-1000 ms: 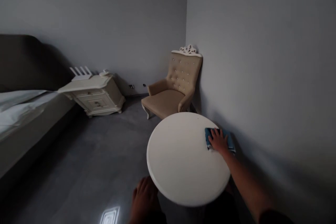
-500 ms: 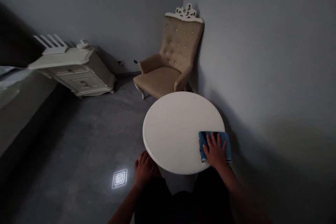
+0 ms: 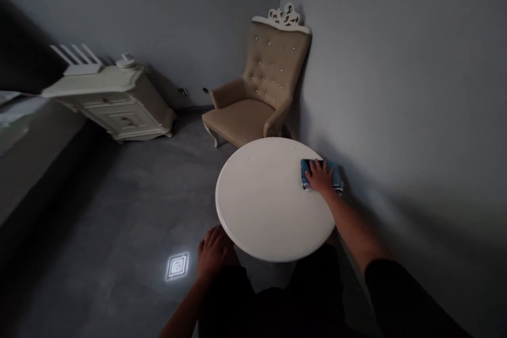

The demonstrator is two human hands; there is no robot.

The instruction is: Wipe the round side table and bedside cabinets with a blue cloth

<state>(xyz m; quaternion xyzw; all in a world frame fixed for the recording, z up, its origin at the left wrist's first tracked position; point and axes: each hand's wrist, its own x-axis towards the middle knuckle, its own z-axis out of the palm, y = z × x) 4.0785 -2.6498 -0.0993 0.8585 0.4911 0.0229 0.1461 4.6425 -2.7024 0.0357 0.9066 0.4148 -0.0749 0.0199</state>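
My right hand (image 3: 320,176) lies flat with spread fingers on a folded blue cloth (image 3: 335,174). The cloth rests on the right side of a round white table (image 3: 269,200) and sticks out past its rim. Dark patches and a pale lower edge show on the cloth. To the left, my left hand (image 3: 214,251) rests on my knee beside the table's near-left rim, holding nothing. Its fingers are laid over the knee and partly in shadow.
A tan tufted armchair (image 3: 243,116) stands behind the table, close to the corner. The grey wall (image 3: 396,90) runs along the right. At the far left is a cream cabinet (image 3: 127,111) bearing a white router (image 3: 83,67). A bright square floor plate (image 3: 177,266) shows at lower left.
My right hand has slid the cloth away from me along the table's right side, and the arm reaches farther out. My left hand stays on the knee.
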